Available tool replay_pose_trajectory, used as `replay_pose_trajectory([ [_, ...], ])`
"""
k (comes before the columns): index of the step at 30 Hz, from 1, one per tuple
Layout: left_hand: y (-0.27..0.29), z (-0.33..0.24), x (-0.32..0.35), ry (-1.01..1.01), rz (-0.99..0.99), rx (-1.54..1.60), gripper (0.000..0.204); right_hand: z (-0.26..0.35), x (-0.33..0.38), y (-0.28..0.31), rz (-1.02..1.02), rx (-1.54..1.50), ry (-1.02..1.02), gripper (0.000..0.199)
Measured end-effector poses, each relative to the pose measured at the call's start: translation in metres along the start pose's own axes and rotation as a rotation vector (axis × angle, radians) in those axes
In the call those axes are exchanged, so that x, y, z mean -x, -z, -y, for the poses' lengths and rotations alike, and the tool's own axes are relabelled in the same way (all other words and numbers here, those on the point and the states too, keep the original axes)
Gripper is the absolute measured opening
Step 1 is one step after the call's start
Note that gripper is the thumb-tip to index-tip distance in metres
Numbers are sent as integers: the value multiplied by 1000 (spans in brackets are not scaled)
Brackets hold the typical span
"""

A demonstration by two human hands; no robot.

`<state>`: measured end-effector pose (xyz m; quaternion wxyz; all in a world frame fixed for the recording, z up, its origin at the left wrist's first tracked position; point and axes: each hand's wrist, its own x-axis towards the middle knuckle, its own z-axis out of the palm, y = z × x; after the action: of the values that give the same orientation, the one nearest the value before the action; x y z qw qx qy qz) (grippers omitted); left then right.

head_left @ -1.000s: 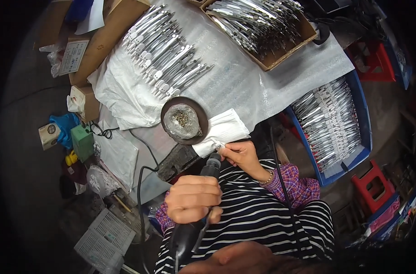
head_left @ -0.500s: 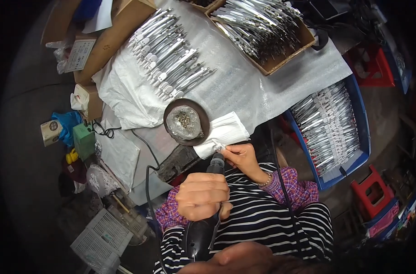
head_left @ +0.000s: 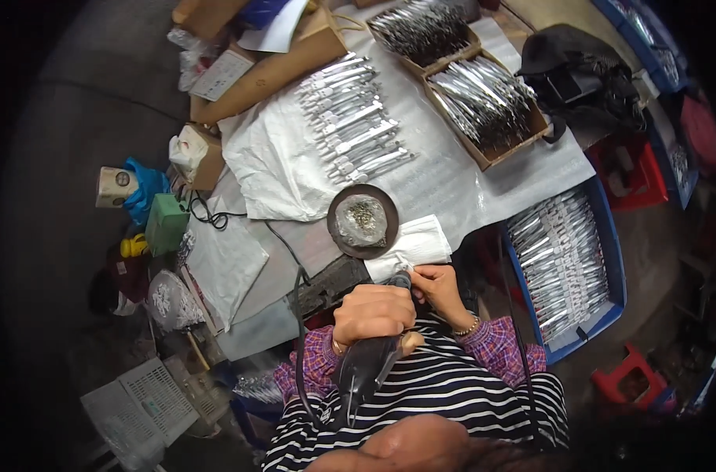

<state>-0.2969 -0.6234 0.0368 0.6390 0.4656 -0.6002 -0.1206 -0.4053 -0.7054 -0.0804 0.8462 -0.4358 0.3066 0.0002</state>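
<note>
Left hand [head_left: 373, 313] gripping rotary tool [head_left: 363, 363]; right hand [head_left: 439, 289] fingers pinching small metal piece [head_left: 403, 260], centre frame. Risk: bit slipping, nicking fingertips.

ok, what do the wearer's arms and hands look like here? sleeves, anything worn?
Both hands are bare, no gloves. The left hand and right hand come out of plaid sleeves in purple, pink and blue, bunched at the wrists. Over these sits a black-and-white striped top. The right wrist carries a thin beaded bracelet; a slim band shows at the left wrist. No rings can be made out.
</note>
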Motion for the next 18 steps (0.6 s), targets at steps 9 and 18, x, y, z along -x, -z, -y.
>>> replay_pose_trajectory([
  [9,63,-55,38,-103,-328,116,39,69,28,-26,269,161,-2,18],
  [18,109,-110,120,-36,-718,-232,38,174,-93,-37,-181,1231,997,13],
])
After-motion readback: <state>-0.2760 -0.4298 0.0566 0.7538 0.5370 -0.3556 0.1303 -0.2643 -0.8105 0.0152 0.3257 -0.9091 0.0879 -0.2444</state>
